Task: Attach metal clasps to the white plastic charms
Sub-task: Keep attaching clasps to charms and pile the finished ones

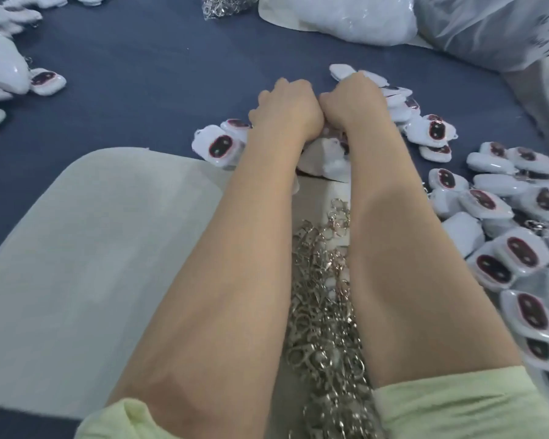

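Under the wrists — charms (pixel 325 158) | left hand (pixel 286 106) touching right hand (pixel 352 99)

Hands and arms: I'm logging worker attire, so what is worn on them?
The left hand and right hand are gloveless, no rings or watch visible. Forearms are bare; the pale yellow-green left sleeve and right sleeve end near the elbows.

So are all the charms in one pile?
No: one heap of charms lies on the right, and another bunch sits apart at the far left.
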### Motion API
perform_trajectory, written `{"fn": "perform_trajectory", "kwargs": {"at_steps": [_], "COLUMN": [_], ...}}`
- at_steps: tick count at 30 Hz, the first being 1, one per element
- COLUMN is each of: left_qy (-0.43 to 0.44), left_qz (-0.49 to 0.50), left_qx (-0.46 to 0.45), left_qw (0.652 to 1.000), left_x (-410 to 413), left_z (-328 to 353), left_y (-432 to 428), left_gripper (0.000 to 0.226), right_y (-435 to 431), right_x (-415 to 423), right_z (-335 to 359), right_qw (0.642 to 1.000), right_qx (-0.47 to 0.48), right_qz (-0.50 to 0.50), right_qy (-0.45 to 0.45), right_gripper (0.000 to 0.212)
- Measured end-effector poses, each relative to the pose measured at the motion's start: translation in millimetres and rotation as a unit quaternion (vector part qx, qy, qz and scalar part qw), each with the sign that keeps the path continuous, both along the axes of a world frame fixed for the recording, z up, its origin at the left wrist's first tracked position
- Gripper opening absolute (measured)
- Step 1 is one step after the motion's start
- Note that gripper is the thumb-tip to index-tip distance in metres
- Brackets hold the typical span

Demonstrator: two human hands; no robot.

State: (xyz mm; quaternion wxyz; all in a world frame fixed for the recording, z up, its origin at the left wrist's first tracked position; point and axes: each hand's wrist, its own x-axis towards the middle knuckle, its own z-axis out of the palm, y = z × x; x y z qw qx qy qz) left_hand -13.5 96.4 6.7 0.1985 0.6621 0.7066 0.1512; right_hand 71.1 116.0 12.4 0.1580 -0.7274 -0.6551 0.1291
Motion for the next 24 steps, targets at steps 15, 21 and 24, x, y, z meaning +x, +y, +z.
{"fn": "perform_trajectory", "kwargs": {"at_steps": [15, 21, 24], "left_qy": [-0.066, 0.025, 0.082], "left_qz": [-0.023, -0.073, -0.134], "left_qx": [0.035, 0.013, -0.007], "left_qw": [0.997, 0.997, 0.988], "left_x": [50.1, 67.8, 72.1], "left_z": [6.5, 7.1, 5.2], "left_y": [13.8, 56.1, 72.8], "left_gripper": [0.041, 0.069, 0.077], "right_y": [10.1, 50.0, 61.4], "right_x": [49.2, 63.6, 68.6], "right_z": [-5.8, -7.7, -9.7], "right_qw": [0.985, 0.989, 0.993], "right_qx": [0.105, 0.029, -0.043], "right_qz": [-0.128, -0.144, -0.109], "right_qy": [0.048, 0.028, -0.007], "right_gripper": [0.037, 0.036, 0.039]}}
